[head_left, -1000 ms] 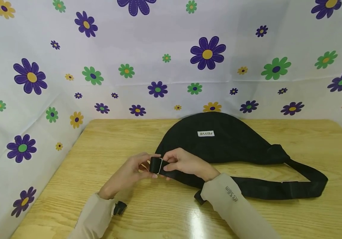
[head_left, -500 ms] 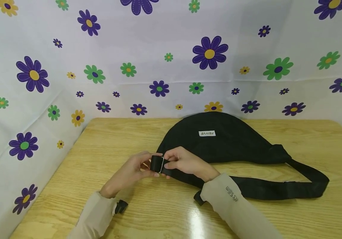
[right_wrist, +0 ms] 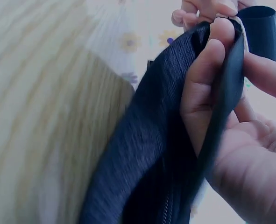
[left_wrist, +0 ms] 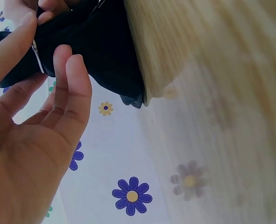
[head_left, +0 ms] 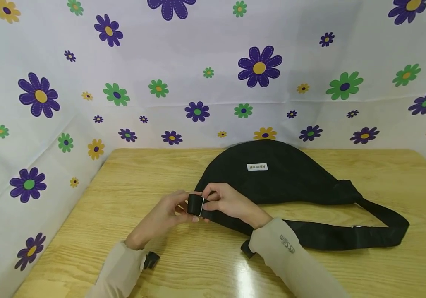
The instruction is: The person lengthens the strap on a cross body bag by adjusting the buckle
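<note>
Flower-print cloth [head_left: 183,74] backs the scene, behind the wood surface [head_left: 146,174]. On that, R of centre nr the back edge, lies the black bag [head_left: 272,182], curved side away from the person, so prob. turned to bring its L end to hand. Its wide strap [head_left: 332,236] leaves the R end, doubles back & runs slack to the R sleeve [head_left: 283,246], so it likely doesn't tug at the work.

L grip [head_left: 166,209] has thumb & fingers closed on a small strap loop [head_left: 193,205]; R grip [head_left: 231,200] pinches the strap just R of the metal slider [head_left: 202,206]. Likely reason: one steadies the loop, the other controls the strap, w/ the slider btwn them & reachable. Label [head_left: 257,167] on the bag reads upside down, which fits that turned lie.

Hard to make out: how the strap threads thru the slider, being black on black & partly under fingertips. R forearm covers some of the bag's lower edge. Can't tell if the bag's L end is lifted or resting. Black piece [head_left: 151,260] by the L cuff: ID unclear; ditto the black bit [head_left: 247,249] by the R cuff. Zip [right_wrist: 166,207] shows only in the R wrist view, cut off at the bottom.
</note>
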Demonstrator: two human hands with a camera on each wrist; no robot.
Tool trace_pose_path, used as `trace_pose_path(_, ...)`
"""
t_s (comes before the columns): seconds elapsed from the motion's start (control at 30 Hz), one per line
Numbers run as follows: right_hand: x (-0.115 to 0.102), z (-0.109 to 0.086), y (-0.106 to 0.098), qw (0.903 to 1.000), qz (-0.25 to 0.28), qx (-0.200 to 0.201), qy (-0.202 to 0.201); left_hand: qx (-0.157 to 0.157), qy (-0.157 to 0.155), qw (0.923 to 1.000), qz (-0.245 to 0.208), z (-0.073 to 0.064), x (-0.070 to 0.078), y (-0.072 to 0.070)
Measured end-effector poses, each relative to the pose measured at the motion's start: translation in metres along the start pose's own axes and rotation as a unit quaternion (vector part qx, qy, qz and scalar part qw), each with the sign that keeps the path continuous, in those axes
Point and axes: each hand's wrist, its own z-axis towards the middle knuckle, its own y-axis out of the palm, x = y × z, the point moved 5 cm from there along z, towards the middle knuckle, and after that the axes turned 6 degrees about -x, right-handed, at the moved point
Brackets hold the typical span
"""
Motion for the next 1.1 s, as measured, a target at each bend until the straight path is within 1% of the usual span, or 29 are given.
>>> trace_pose_path(0.1, -0.001, -0.001, -0.007, 0.9993, -0.034, -0.012, 0.008, -0.002, -0.001, 1.0, 0.003, 0.001, 0.0, -0.002)
trace_pose_path(0.17, 0.001, -0.006, -0.011, 0.9972, -0.065, -0.03, 0.022, -0.004, -0.004, 1.0, 0.0, 0.001, -0.001, 0.0)
trace_pose_path(0.27, 0.001, -0.011, -0.016, 0.9928, -0.096, -0.06, 0.04, -0.006, -0.005, 1.0, 0.001, 0.003, 0.0, 0.001)
trace_pose_path(0.33, -0.001, -0.012, -0.017, 0.9914, -0.105, -0.068, 0.037, -0.009, 0.0, 1.0, 0.001, 0.005, 0.003, 0.001)
trace_pose_path(0.4, -0.005, -0.009, -0.016, 0.9922, -0.102, -0.067, 0.024, -0.012, 0.011, 0.9999, 0.003, 0.007, 0.006, 0.001)
trace_pose_path(0.5, -0.008, -0.004, -0.011, 0.9947, -0.089, -0.05, 0.01, -0.019, 0.019, 0.9996, 0.004, 0.01, 0.008, 0.003)
trace_pose_path(0.6, -0.004, -0.004, -0.008, 0.9966, -0.075, -0.028, 0.022, -0.025, 0.019, 0.9995, -0.001, 0.01, 0.007, 0.006)
trace_pose_path(0.73, 0.003, -0.006, -0.005, 0.9982, -0.048, -0.013, 0.035, -0.026, 0.011, 0.9996, -0.003, 0.008, 0.005, 0.009)
trace_pose_path(0.87, 0.001, -0.005, -0.007, 0.9984, -0.04, -0.001, 0.039, -0.029, 0.009, 0.9995, 0.002, 0.009, 0.007, 0.008)
trace_pose_path(0.97, 0.0, -0.004, -0.007, 0.9983, -0.043, -0.001, 0.04, -0.03, 0.011, 0.9995, 0.007, 0.009, 0.009, 0.007)
trace_pose_path(1.1, -0.001, -0.001, -0.008, 0.9978, -0.054, -0.009, 0.039, -0.03, 0.004, 0.9994, 0.016, 0.011, 0.007, 0.007)
